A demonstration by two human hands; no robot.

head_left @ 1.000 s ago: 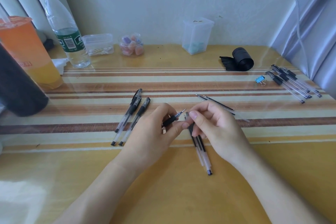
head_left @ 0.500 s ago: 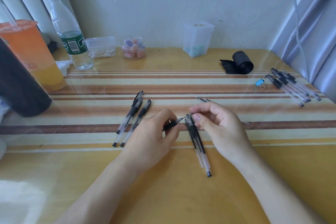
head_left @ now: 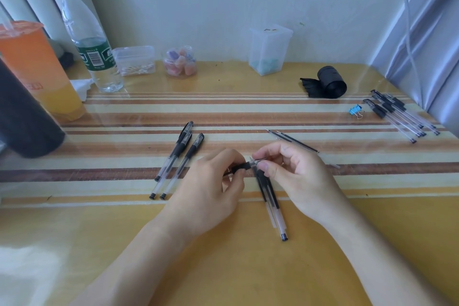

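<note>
In the head view, a pen (head_left: 239,168) is held just above the bench (head_left: 248,268), about midway between its left and right edges and nearer the front edge than the back. Its black grip is clasped by the curled fingers (head_left: 223,156) of the left hand (head_left: 211,189), and its tip end is pinched between thumb and forefinger of the right hand (head_left: 298,176). The step in hand is judged to be pen assembly, with the tip piece being seated or screwed on. A steady twist along the barrel's line is called for next. The long axis runs left to right, tip pointing right and slightly away. Two loose pens (head_left: 273,204) lie beneath the right hand.
</note>
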